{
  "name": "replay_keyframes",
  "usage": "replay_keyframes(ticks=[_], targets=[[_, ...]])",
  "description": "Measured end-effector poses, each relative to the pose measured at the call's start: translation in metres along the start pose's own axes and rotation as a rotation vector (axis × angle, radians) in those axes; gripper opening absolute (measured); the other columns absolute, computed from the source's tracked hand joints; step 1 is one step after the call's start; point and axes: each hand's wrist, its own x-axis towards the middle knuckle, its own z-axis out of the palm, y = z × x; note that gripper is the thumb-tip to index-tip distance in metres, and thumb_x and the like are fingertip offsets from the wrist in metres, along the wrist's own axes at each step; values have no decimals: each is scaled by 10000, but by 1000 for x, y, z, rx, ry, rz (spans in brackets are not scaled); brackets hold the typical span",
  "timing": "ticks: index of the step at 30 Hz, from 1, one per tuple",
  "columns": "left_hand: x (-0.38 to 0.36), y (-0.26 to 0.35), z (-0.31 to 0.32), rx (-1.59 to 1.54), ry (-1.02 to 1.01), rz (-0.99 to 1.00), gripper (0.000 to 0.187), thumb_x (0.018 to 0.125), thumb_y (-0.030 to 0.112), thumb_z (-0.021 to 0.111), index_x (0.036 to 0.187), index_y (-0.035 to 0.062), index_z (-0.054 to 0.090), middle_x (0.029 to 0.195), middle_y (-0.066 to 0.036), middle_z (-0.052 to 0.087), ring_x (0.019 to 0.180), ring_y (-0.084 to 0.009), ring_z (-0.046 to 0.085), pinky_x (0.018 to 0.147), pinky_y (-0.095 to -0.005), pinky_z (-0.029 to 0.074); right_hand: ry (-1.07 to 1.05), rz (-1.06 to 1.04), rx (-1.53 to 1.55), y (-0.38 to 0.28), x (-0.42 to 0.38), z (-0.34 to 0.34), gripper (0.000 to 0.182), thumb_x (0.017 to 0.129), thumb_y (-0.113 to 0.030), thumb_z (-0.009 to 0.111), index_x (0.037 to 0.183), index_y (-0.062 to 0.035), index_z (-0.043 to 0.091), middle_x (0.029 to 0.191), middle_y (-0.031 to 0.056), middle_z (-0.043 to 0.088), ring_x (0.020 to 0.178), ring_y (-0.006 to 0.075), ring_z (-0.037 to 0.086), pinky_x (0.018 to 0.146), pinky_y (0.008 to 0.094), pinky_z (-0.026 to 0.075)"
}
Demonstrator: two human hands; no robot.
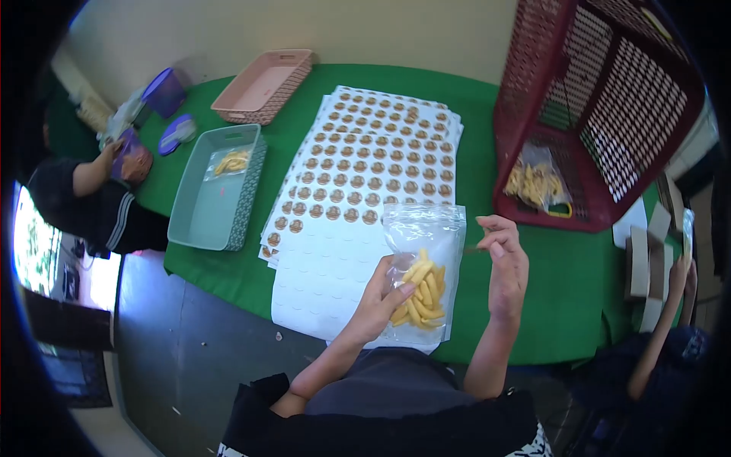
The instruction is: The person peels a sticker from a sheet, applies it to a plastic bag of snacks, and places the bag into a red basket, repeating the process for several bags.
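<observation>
My left hand [379, 303] is closed on the lower left side of a clear zip pouch [423, 225], thumb in front. Yellow finger-shaped snack pieces [423, 293] fill the pouch's lower part; its top is flat. Just right of the pouch, my right hand [504, 263] is raised with its fingers curled and pinched. A small brownish bit shows at its fingertips, too small to name. Beneath the pouch lie sheets of round brown stickers [373, 164]. The front sheet's lower rows [327, 263] show only bare white backing with cut outlines.
A green basket [209, 198] with one snack pouch stands left, a pink basket [263, 91] behind it. At right, a maroon crate [533, 114] lies on its side with filled pouches [537, 181]. Other people work at the left and right, beside a purple tub [164, 93] and a carton [646, 263].
</observation>
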Motion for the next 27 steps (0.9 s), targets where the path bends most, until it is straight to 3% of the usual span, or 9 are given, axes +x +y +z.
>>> replay_keyframes(ticks=[1, 3, 7, 13, 22, 25, 27], targets=[[-1, -2, 1, 7, -19, -27, 434, 849, 216, 409, 1206, 17, 263, 1100, -142, 440, 998, -192, 474, 818, -290, 410, 29, 16, -4, -9, -3, -3, 160, 784, -151, 466, 763, -10, 538, 1022, 102, 472, 938, 178, 399, 838, 299, 291], [-1, -5, 1, -89, -84, -37, 454, 860, 268, 397, 1214, 22, 253, 1116, -144, 421, 1023, -180, 448, 819, -286, 405, -210, -34, -240, -26, -9, -3, 209, 796, -194, 439, 731, -20, 534, 960, 86, 488, 914, 205, 372, 831, 323, 268], [-3, -9, 2, -52, -92, -15, 458, 863, 277, 384, 1218, 22, 249, 1113, -145, 417, 1032, -175, 437, 817, -278, 400, -218, 32, -425, -31, -19, 14, 173, 795, -184, 445, 764, -28, 515, 821, 72, 483, 835, 219, 383, 794, 323, 264], [-2, -6, -2, 15, -32, 37, 435, 864, 269, 368, 1207, 19, 272, 1093, -140, 422, 1013, -171, 440, 823, -265, 379, -285, 89, -405, -32, -19, 10, 126, 793, -141, 470, 784, -24, 516, 754, 53, 499, 723, 196, 424, 767, 311, 261], [-5, 1, 1, 12, 0, -14, 438, 862, 239, 373, 1215, 15, 244, 1101, -137, 410, 1004, -166, 439, 821, -272, 376, -317, 64, -451, -30, -18, 19, 84, 781, -106, 492, 789, -30, 526, 733, 54, 511, 736, 196, 435, 782, 330, 253], [-4, -1, 2, -61, 39, 1, 489, 825, 170, 473, 1213, 5, 227, 1097, -137, 405, 1012, -172, 436, 828, -284, 381, -320, 40, -470, -29, -19, 21, 81, 779, -107, 493, 786, -33, 527, 734, 54, 512, 736, 199, 436, 782, 330, 252], [-3, 3, 2, 80, -62, 52, 576, 751, 88, 584, 1199, -5, 234, 1085, -139, 408, 1018, -179, 436, 832, -295, 391, -323, 38, -465, -29, -19, 21, 80, 779, -107, 492, 783, -34, 525, 735, 53, 512, 735, 200, 436, 782, 331, 252]])
